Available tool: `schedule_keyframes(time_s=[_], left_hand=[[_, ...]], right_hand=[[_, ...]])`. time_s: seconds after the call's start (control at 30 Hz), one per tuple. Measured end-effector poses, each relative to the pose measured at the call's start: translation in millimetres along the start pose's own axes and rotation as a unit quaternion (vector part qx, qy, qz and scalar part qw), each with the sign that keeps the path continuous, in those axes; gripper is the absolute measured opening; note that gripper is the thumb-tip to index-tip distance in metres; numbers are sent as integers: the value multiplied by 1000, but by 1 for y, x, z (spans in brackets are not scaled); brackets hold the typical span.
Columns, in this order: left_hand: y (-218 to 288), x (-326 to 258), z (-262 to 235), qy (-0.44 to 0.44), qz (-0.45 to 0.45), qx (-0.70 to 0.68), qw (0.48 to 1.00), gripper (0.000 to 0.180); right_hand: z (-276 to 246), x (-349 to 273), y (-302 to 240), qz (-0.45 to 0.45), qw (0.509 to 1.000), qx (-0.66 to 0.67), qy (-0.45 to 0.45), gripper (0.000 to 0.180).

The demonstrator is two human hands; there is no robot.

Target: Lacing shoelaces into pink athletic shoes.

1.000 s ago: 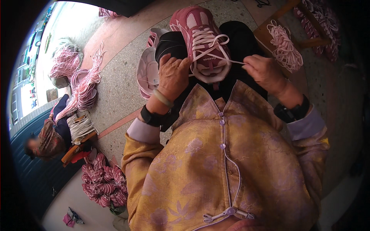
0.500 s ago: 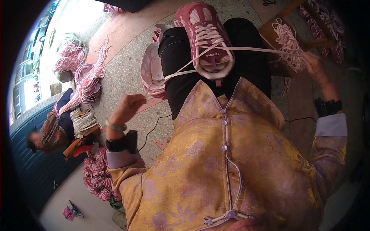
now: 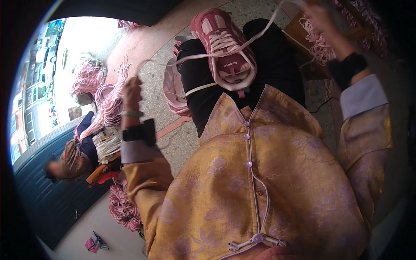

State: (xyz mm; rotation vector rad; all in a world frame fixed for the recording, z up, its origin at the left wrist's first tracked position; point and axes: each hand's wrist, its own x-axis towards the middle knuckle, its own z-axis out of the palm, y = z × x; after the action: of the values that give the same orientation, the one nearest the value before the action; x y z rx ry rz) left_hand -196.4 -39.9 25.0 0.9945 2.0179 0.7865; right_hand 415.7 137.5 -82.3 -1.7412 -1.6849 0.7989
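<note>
A pink sneaker [image 3: 232,71] rests between my knees, its toe pointing away from me and its heel toward me. A pale shoelace [image 3: 264,30] is threaded through its eyelets, with both long ends drawn out to the sides. My left hand [image 3: 132,95] is closed at the left, and one lace end loops up from it across to the shoe. At the upper right, my right hand [image 3: 321,22] is raised and blurred, with the other end at its fingertips. A second, paler pink shoe [image 3: 173,93] lies beside my left thigh.
Pale laces [image 3: 318,45] hang in a bundle on a wooden stool [image 3: 299,28] at the right. More pink lace bundles [image 3: 89,76] lie on the floor at the left. Nearby, another person [image 3: 71,158] sits by a pile of pink shoes [image 3: 123,208]. A black cable [image 3: 323,104] crosses the floor.
Both hands have risen away from me, the right one farther and slightly inward, the left one up and a little outward. The lace ends have swung upward and now curve more loosely.
</note>
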Motion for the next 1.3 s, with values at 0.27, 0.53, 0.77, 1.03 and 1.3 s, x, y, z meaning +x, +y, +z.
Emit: schedule_keyframes(time_s=[0.27, 0.53, 0.77, 1.03, 1.3], left_hand=[[38, -79, 107, -244, -163, -255, 921, 11], [50, -79, 120, -331, -149, -222, 905, 14], [53, -84, 116, -231, -64, -198, 950, 17], [49, -85, 115, -228, -80, -176, 954, 17], [53, -90, 123, -222, -61, -146, 962, 20]], right_hand=[[102, -143, -176, 150, 817, 466, -303, 18], [128, -140, -176, 84, 823, 504, -248, 12], [141, -145, -185, 35, 845, 505, -173, 9], [147, -150, -182, -75, 856, 494, -132, 11], [154, -145, -182, -66, 881, 458, -99, 12]])
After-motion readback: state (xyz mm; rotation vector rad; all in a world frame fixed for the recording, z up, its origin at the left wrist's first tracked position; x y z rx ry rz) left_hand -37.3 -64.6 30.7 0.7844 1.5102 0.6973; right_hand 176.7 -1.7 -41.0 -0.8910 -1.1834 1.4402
